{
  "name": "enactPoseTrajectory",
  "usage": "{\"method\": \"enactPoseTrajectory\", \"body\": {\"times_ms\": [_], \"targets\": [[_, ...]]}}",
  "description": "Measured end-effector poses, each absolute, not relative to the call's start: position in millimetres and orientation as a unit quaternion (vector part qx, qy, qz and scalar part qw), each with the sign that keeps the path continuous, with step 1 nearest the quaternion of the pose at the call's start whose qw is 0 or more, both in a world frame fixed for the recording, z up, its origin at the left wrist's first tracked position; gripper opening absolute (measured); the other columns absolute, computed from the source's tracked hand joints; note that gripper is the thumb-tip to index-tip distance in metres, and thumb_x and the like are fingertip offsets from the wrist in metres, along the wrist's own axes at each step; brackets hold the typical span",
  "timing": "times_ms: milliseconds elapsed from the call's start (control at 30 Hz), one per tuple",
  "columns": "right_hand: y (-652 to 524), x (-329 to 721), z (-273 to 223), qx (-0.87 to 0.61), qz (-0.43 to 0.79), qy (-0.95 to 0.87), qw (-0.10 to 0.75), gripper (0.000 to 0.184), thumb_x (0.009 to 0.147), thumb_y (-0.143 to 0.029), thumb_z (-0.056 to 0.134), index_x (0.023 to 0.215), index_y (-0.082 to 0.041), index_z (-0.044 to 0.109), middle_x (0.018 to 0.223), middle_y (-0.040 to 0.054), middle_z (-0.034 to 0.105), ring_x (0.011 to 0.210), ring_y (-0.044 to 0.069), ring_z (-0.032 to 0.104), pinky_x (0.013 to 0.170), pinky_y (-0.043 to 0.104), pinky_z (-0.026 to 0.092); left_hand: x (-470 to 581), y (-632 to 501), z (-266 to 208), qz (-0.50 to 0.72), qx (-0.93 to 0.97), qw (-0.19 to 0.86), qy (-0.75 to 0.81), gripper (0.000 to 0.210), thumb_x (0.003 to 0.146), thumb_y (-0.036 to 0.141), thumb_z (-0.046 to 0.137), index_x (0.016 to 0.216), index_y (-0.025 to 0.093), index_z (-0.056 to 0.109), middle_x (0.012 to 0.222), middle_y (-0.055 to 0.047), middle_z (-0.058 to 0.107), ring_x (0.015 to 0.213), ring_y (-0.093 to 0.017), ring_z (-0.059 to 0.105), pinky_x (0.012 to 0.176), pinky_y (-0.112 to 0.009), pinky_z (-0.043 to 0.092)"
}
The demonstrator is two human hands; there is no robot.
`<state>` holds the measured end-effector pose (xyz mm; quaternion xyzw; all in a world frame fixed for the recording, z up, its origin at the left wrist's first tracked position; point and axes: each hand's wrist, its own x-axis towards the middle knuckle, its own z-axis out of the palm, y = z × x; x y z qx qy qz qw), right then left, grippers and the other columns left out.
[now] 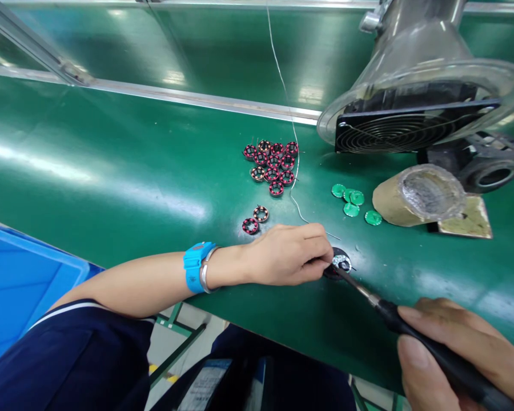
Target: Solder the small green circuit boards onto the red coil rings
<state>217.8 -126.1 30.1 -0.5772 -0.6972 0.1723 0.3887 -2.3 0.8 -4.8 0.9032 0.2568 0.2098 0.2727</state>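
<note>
In the head view my left hand [292, 254] is closed, its fingertips pinched at the left edge of a small round black part [342, 273] on the bench. A shiny, whitish patch shows on the part's top, and its left side is hidden behind my fingers. My right hand [458, 348] grips a soldering iron [394, 315] by its black handle. The iron's metal tip meets the part close to my left fingertips. A thin solder wire [298, 165] hangs down from above and ends on the bench just behind my left hand.
Several wound ring coils [274, 161] lie in a cluster, with two more coils [260, 214] nearer. Several green discs [351, 209] sit beside a tan cup [394, 197] and a sponge tray [466, 220]. A fume hood with a fan grille [385, 131] overhangs the right; a blue bin [75, 268] stands left.
</note>
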Motion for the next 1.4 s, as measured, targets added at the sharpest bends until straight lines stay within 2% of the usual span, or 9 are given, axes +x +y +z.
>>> {"method": "enactPoseTrajectory", "body": {"times_ms": [233,500,600,733,833,933,1067,1233,1400], "targets": [[-122,224,28,-0.545,0.147,-0.738,0.37,0.021,0.082,-0.02,0.065,0.102,-0.026,0.067,0.073,0.0008,0.065,0.069,0.017,0.065,0.064,0.031,0.054,-2,0,-5,0.202,0.905,0.27,0.258,0.015,0.091,0.023,0.05,0.09,0.02,0.064,0.092,0.0,0.067,0.078,-0.01,0.064,0.062,-0.02,0.046],[-124,217,33,-0.589,0.156,-0.695,0.382,0.016,0.083,-0.02,0.063,0.098,-0.026,0.068,0.07,0.0006,0.062,0.068,0.018,0.064,0.066,0.034,0.053,-2,-1,-5,0.2,0.908,0.263,0.258,0.015,0.091,0.024,0.05,0.09,0.019,0.064,0.092,0.0,0.067,0.078,-0.009,0.063,0.061,-0.02,0.045],[-123,223,32,-0.551,0.167,-0.728,0.373,0.021,0.082,-0.018,0.063,0.101,-0.025,0.067,0.068,-0.0007,0.062,0.064,0.016,0.063,0.064,0.031,0.053,-2,0,-4,0.197,0.909,0.26,0.258,0.015,0.091,0.024,0.049,0.09,0.02,0.064,0.092,0.0,0.066,0.077,-0.009,0.063,0.06,-0.02,0.046],[-125,239,25,-0.538,0.168,-0.736,0.375,0.033,0.08,-0.018,0.064,0.113,-0.024,0.066,0.081,0.0027,0.064,0.075,0.017,0.065,0.069,0.032,0.053,-2,0,-4,0.204,0.91,0.255,0.255,0.014,0.091,0.023,0.05,0.089,0.02,0.064,0.091,0.001,0.066,0.076,-0.009,0.063,0.06,-0.021,0.045],[-127,252,20,-0.496,0.155,-0.772,0.367,0.045,0.077,-0.016,0.067,0.122,-0.023,0.064,0.087,0.0042,0.066,0.079,0.019,0.065,0.067,0.031,0.053,-2,0,-5,0.202,0.913,0.251,0.251,0.015,0.091,0.022,0.049,0.09,0.019,0.063,0.091,0.0,0.065,0.076,-0.008,0.062,0.059,-0.02,0.046],[-126,259,17,-0.489,0.152,-0.776,0.368,0.048,0.078,-0.016,0.066,0.125,-0.022,0.063,0.088,0.0049,0.066,0.08,0.02,0.066,0.067,0.032,0.054,-2,-1,-6,0.205,0.913,0.25,0.25,0.014,0.091,0.022,0.05,0.09,0.019,0.064,0.091,0.001,0.065,0.076,-0.008,0.061,0.059,-0.02,0.046],[-124,255,18,-0.492,0.151,-0.775,0.368,0.041,0.08,-0.017,0.064,0.12,-0.024,0.065,0.083,0.0039,0.067,0.076,0.019,0.067,0.065,0.032,0.055,-2,-1,-6,0.216,0.909,0.251,0.254,0.014,0.09,0.022,0.05,0.088,0.02,0.064,0.09,0.001,0.065,0.074,-0.008,0.061,0.058,-0.02,0.045],[-124,226,27,-0.567,0.159,-0.706,0.394,0.022,0.083,-0.018,0.063,0.102,-0.025,0.069,0.077,0.0026,0.066,0.074,0.019,0.067,0.067,0.035,0.053,-2,-1,-4,0.208,0.909,0.253,0.257,0.014,0.09,0.022,0.05,0.089,0.019,0.064,0.09,0.001,0.065,0.074,-0.008,0.061,0.06,-0.019,0.046],[-123,207,33,-0.598,0.144,-0.663,0.427,0.018,0.081,-0.02,0.064,0.097,-0.026,0.068,0.074,0.0025,0.066,0.07,0.02,0.065,0.062,0.037,0.052,-2,-1,-5,0.201,0.912,0.251,0.253,0.014,0.091,0.022,0.05,0.09,0.019,0.063,0.091,0.001,0.064,0.074,-0.007,0.06,0.059,-0.019,0.046]]}}
